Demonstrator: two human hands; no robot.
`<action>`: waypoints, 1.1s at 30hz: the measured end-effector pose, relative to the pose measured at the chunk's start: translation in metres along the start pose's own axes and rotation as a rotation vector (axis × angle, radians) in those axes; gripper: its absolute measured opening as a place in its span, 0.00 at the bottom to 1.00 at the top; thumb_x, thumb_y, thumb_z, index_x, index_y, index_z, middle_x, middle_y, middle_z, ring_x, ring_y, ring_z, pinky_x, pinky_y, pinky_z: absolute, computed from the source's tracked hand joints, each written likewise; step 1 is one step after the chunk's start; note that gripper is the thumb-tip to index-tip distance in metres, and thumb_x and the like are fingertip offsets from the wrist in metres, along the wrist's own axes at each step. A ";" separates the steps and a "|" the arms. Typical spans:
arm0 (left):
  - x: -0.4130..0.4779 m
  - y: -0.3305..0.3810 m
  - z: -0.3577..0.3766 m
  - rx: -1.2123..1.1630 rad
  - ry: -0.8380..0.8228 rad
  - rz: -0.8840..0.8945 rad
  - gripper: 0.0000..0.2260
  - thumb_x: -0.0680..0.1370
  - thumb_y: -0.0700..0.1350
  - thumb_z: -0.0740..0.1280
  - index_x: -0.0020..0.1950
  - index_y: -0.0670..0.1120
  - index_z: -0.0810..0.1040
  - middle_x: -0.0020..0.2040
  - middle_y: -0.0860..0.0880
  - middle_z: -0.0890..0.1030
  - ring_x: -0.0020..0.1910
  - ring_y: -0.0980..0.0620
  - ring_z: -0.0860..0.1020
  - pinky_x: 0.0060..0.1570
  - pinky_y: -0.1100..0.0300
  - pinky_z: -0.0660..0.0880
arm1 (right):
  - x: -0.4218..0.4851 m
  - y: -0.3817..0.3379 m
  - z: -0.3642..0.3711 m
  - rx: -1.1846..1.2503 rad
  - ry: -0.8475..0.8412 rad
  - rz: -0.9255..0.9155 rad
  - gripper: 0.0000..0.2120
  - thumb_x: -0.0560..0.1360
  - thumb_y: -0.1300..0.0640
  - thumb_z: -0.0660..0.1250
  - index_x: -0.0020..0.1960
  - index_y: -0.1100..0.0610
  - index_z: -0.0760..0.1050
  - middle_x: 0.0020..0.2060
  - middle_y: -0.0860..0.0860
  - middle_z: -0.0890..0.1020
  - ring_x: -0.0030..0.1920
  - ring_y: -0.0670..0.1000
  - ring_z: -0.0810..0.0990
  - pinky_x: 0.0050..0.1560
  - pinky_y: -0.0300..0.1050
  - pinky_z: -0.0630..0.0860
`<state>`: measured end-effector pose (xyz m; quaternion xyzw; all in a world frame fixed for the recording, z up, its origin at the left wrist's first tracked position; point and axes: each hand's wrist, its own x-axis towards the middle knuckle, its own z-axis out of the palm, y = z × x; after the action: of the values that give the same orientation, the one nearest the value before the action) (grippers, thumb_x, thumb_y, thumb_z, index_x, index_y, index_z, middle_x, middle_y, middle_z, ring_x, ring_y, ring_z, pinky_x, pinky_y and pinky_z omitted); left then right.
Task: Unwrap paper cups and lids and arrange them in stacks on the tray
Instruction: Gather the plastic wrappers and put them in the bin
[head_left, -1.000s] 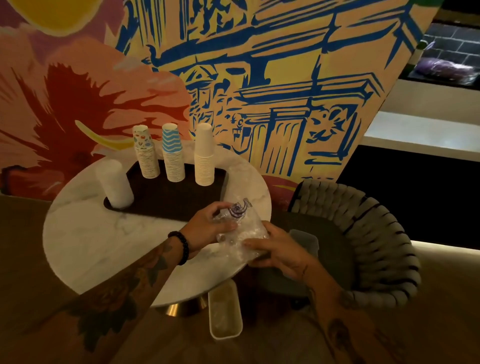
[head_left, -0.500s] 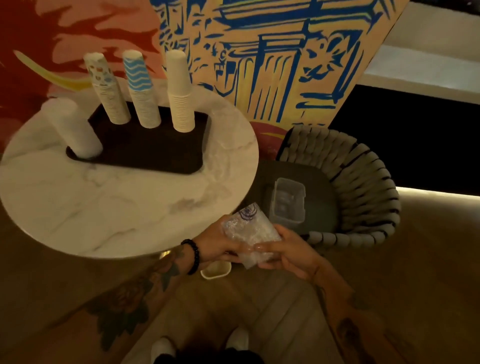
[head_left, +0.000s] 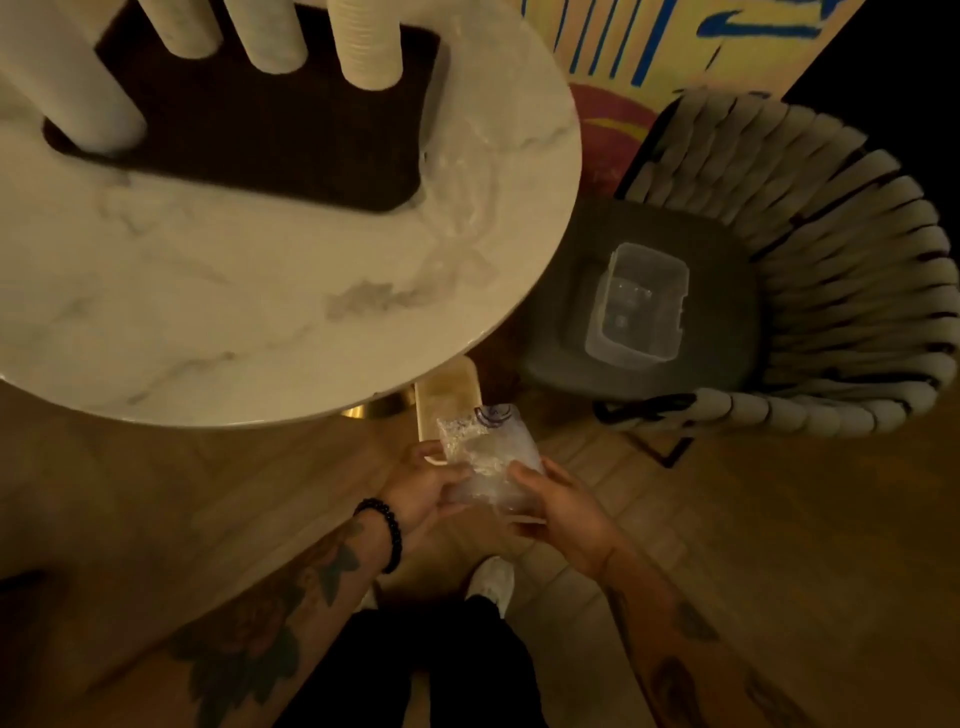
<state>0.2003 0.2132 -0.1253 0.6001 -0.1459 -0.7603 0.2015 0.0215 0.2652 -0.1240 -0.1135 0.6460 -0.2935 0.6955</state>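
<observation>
Dim, warm yellowish light; soft motion blur, strong wide-angle bending at edges.

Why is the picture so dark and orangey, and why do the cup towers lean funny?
Head view: the light is dim and warm, so everything looks orange. The wide lens bends the edges, so the cup stacks on the tray splay outward and the table looks stretched. The plastic wrapper, gripped by the left hand and right hand, catches a pale shine and looks slightly blurry.

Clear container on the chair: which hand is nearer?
Right. The right hand is below and slightly left of the container in the picture; the left hand is further left, across the plastic wrapper both hands hold.
</observation>
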 end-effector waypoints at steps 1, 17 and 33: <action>0.015 -0.005 -0.005 -0.002 0.038 0.000 0.20 0.77 0.35 0.70 0.66 0.44 0.68 0.62 0.41 0.79 0.56 0.42 0.82 0.55 0.47 0.80 | 0.017 0.009 0.002 -0.006 -0.001 0.013 0.17 0.79 0.51 0.69 0.65 0.55 0.76 0.54 0.57 0.86 0.48 0.56 0.85 0.47 0.49 0.79; 0.244 -0.040 -0.070 0.271 0.097 0.144 0.20 0.77 0.47 0.72 0.66 0.48 0.70 0.57 0.45 0.82 0.52 0.46 0.84 0.49 0.53 0.82 | 0.276 0.090 0.004 -0.056 0.119 -0.256 0.26 0.78 0.62 0.68 0.70 0.42 0.64 0.62 0.51 0.75 0.56 0.56 0.81 0.45 0.51 0.85; 0.374 -0.048 -0.114 2.102 0.241 0.587 0.30 0.77 0.68 0.57 0.76 0.56 0.66 0.81 0.42 0.43 0.79 0.39 0.44 0.74 0.42 0.54 | 0.427 0.105 0.025 -0.782 0.082 -0.141 0.31 0.78 0.58 0.66 0.78 0.52 0.59 0.72 0.57 0.69 0.68 0.61 0.73 0.64 0.54 0.75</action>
<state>0.2308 0.0777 -0.4942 0.4846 -0.8375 -0.1153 -0.2247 0.0704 0.1067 -0.5320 -0.4019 0.7269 -0.0768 0.5516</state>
